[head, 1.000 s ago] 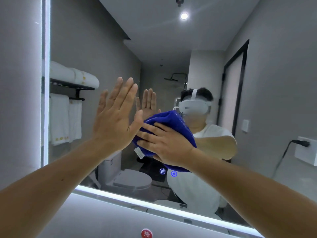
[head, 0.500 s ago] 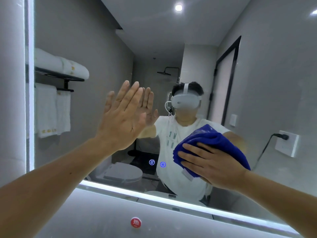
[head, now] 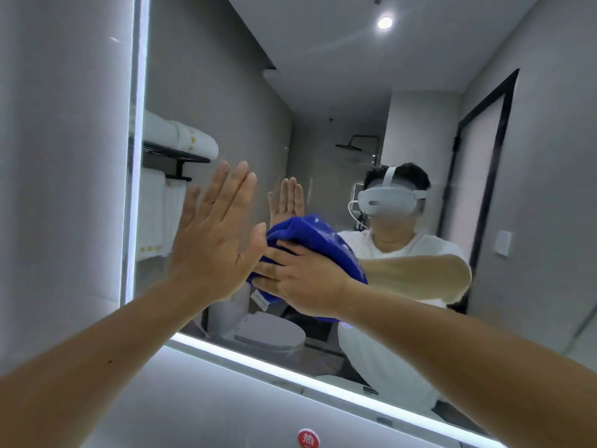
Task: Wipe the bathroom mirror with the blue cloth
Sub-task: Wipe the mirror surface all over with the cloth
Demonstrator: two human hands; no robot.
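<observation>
The large bathroom mirror (head: 355, 101) fills the wall ahead, lit by a white strip along its left and bottom edges. My right hand (head: 300, 276) presses the bunched blue cloth (head: 323, 237) flat against the glass, fingers spread over it and pointing left. A white label hangs from the cloth's lower left corner. My left hand (head: 213, 240) is raised just left of the cloth, palm toward the mirror, fingers straight and together, thumb close to the cloth.
The mirror reflects a person wearing a white headset, a toilet, a towel rack and a black-framed door. Below the mirror's glowing bottom edge (head: 290, 373) is a grey wall with a round red sticker (head: 308, 438).
My right hand swept the cloth from the right and lower down back to the left, up against my left hand's thumb. The left hand stayed raised and flat.
</observation>
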